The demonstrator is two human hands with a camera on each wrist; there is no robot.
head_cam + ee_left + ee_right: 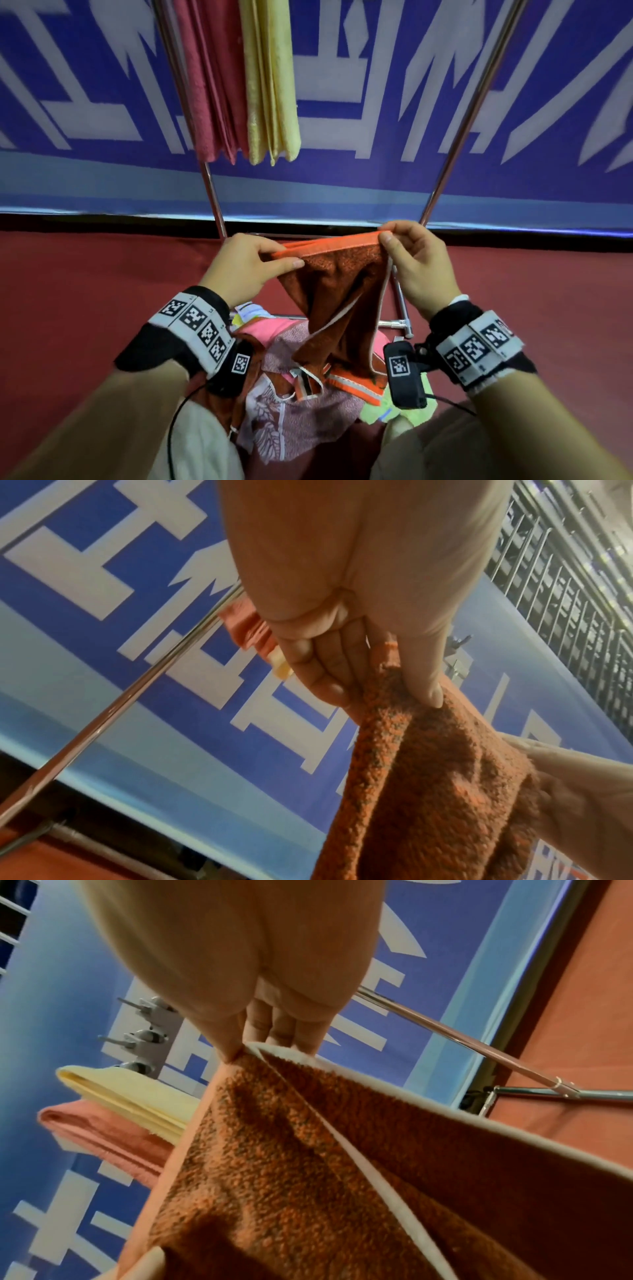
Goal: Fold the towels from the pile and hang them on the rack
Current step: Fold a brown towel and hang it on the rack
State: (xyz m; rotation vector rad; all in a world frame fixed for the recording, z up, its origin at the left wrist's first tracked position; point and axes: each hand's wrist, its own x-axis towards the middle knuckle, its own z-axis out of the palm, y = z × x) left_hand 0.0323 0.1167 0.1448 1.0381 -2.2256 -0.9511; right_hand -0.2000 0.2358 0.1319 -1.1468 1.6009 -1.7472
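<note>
We held the rust-orange terry towel with pale edging [337, 284] by its bright orange top hem at the centre of the head view, our left hand [247, 270] pinching one corner and our right hand [418, 266] the other, so each grip was clamped on the cloth. The towel hung from that hem in a slack, narrowing drape, its lower end reaching the heap of mixed coloured towels [298, 407] at the lower middle of the frame; whether it rested on the heap we could not tell. Behind stood the chrome tube rack [212, 195], with a folded pink towel [212, 89] and a folded yellow towel [270, 89] already hung at the upper left of centre. We judged the towel light, soft and wholly limp: it would sag wherever unsupported, though its looped pile should resist slipping. The stitched hem and corners looked the firmest places to take hold, and for a fold we reckoned the two held corners should be brought together with the edges kept aligned.
</note>
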